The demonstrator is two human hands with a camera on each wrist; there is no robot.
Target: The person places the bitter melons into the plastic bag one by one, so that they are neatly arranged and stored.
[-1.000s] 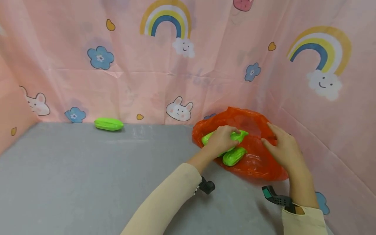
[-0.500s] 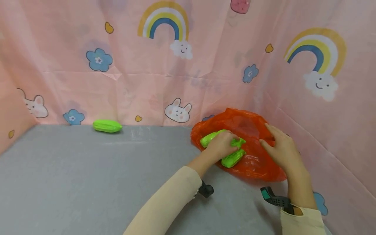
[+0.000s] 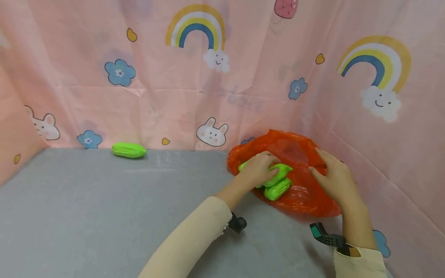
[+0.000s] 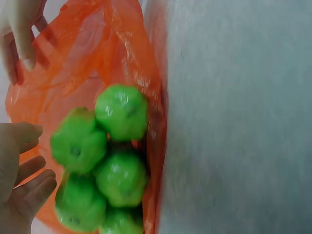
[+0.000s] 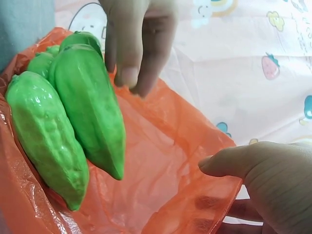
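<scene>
Several glossy, ridged green bitter melons (image 5: pixel 87 102) lie piled in an orange plastic bag (image 3: pixel 306 189); their rounded ends face the left wrist view. My left hand (image 3: pixel 257 170) is over the pile, its fingers loosely bent and apart from the melons in the right wrist view. At the bag's right side, my right hand (image 3: pixel 335 177) holds the rim. Its thumb lies on the inner face of the film and the other fingers are behind it, showing faintly through. The bag's mouth gapes toward the left hand.
One more bitter melon (image 3: pixel 129 150) lies at the back left of the grey table (image 3: pixel 104 212), against the pink printed curtain (image 3: pixel 167 104). That curtain also runs along the right side, close to the bag and right hand.
My left hand lowered a bitter melon onto the pile, let it go and drew back slightly left. My right hand stays at the bag's rim.
</scene>
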